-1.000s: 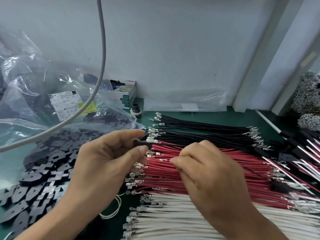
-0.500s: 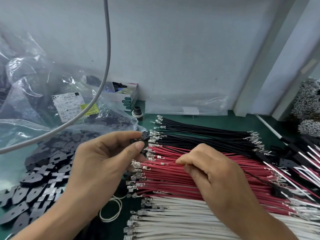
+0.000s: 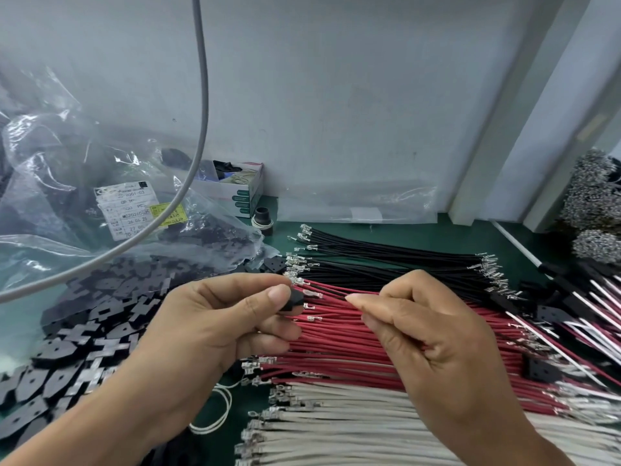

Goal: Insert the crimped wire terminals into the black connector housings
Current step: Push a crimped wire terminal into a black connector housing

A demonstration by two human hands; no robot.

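Black plastic connector housing (image 3: 293, 302) pinched by left hand (image 3: 215, 327); right hand (image 3: 433, 334) pinches red wire (image 3: 331, 291), silver crimped terminal (image 3: 311, 292) just beside housing.

Left hand (image 3: 215, 324) is covering most of the black housing (image 3: 293, 302); its slots aren't showing. Right hand (image 3: 433, 344) is hiding the pinched red wire (image 3: 336, 292). White wires (image 3: 353, 428) are running off the bottom edge. Finished assemblies (image 3: 578, 317) are blurring at right.
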